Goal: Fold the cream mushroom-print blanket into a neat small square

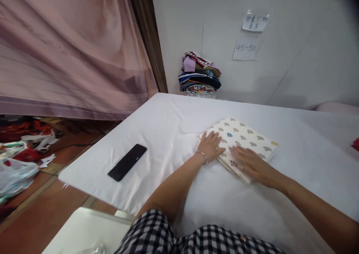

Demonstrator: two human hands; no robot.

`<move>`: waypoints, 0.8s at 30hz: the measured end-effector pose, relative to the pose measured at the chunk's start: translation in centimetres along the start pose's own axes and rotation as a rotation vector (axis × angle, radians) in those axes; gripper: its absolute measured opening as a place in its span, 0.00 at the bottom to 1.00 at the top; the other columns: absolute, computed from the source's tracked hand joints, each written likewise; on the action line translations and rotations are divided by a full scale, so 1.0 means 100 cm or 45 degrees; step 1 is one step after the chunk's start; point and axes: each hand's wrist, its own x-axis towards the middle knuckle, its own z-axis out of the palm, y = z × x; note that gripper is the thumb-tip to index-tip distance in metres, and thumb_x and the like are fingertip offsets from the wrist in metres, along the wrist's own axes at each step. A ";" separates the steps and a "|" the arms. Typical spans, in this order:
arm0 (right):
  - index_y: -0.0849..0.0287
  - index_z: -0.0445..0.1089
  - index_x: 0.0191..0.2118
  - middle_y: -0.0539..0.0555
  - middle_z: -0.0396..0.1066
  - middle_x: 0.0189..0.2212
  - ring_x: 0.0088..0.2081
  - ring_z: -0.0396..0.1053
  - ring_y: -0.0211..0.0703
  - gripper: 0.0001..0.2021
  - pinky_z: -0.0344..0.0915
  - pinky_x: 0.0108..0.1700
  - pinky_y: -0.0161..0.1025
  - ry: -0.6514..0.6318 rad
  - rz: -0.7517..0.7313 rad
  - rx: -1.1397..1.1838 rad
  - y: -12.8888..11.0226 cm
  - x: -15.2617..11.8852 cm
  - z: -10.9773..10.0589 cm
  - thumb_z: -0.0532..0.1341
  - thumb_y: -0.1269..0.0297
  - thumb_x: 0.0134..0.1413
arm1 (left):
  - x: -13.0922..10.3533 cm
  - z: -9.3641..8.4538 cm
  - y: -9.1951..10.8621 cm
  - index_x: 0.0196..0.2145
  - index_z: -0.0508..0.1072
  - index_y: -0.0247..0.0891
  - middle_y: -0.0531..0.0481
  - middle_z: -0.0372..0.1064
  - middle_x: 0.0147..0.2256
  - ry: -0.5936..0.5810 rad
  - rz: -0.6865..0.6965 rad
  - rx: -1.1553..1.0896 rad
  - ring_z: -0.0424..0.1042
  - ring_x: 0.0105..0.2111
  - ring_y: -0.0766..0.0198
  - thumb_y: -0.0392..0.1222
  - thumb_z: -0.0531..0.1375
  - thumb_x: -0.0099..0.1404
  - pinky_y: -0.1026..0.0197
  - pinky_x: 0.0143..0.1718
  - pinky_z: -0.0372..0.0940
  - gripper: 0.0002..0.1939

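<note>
A folded cream cloth (244, 132) with grey mushroom-like shapes and a few coloured motifs lies on the white-covered table (168, 119). Its layers show along the near edge. My left hand (209, 146), with a bracelet at the wrist, rests on the cloth's left corner, fingers spread. Flat on the near part of the cloth lies my right hand (249, 163), its fingers stretched toward the left hand. Neither hand grips the fabric.
A black phone (127, 162) lies on the table's left side. Several folded fabrics (199, 74) are stacked beyond the far edge, by the wall. A pink curtain (84, 52) hangs at left. Plastic bags (17, 175) sit on the floor. A white surface (86, 229) stands near my left side.
</note>
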 end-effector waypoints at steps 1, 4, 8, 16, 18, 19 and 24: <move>0.43 0.50 0.66 0.49 0.42 0.67 0.66 0.40 0.51 0.26 0.42 0.64 0.58 0.052 0.037 0.000 0.000 0.012 -0.010 0.44 0.48 0.64 | 0.000 0.000 -0.001 0.61 0.59 0.42 0.46 0.50 0.64 0.001 -0.003 0.006 0.43 0.65 0.55 0.58 0.46 0.68 0.42 0.64 0.37 0.29; 0.48 0.47 0.67 0.52 0.40 0.67 0.67 0.37 0.51 0.28 0.41 0.64 0.58 0.288 0.076 -0.056 0.004 0.061 -0.034 0.43 0.48 0.64 | -0.001 -0.001 0.000 0.62 0.58 0.42 0.47 0.50 0.64 0.011 -0.006 0.033 0.43 0.65 0.56 0.58 0.45 0.68 0.42 0.64 0.37 0.29; 0.53 0.41 0.69 0.55 0.35 0.68 0.68 0.31 0.51 0.31 0.37 0.64 0.59 0.467 0.185 -0.243 0.033 0.126 -0.037 0.42 0.48 0.63 | -0.003 0.000 -0.001 0.62 0.58 0.41 0.47 0.50 0.64 0.034 0.011 0.067 0.43 0.65 0.55 0.58 0.45 0.69 0.42 0.65 0.37 0.29; 0.54 0.48 0.66 0.55 0.40 0.68 0.67 0.39 0.53 0.31 0.44 0.62 0.60 0.079 0.507 -0.239 0.090 0.152 0.017 0.39 0.45 0.61 | -0.005 -0.001 -0.002 0.60 0.60 0.40 0.47 0.52 0.63 0.020 0.011 0.052 0.45 0.65 0.56 0.55 0.47 0.69 0.43 0.65 0.40 0.27; 0.54 0.48 0.66 0.54 0.39 0.68 0.67 0.37 0.52 0.31 0.43 0.63 0.59 0.076 0.518 -0.226 0.090 0.152 0.018 0.40 0.46 0.61 | -0.005 -0.002 0.000 0.61 0.60 0.39 0.47 0.51 0.64 0.002 0.005 0.032 0.44 0.65 0.55 0.55 0.46 0.69 0.43 0.65 0.39 0.28; 0.54 0.48 0.66 0.54 0.39 0.68 0.67 0.37 0.52 0.31 0.43 0.63 0.58 0.067 0.529 -0.213 0.089 0.153 0.015 0.40 0.46 0.61 | -0.005 -0.002 0.000 0.61 0.60 0.39 0.47 0.51 0.64 -0.008 0.002 0.024 0.44 0.65 0.55 0.55 0.45 0.69 0.43 0.65 0.39 0.28; 0.51 0.54 0.63 0.54 0.45 0.67 0.66 0.40 0.55 0.27 0.44 0.62 0.60 0.022 0.580 -0.135 0.094 0.167 -0.005 0.41 0.49 0.63 | -0.005 -0.003 0.001 0.61 0.59 0.40 0.47 0.50 0.64 -0.019 -0.002 0.023 0.44 0.65 0.55 0.55 0.45 0.69 0.42 0.65 0.38 0.28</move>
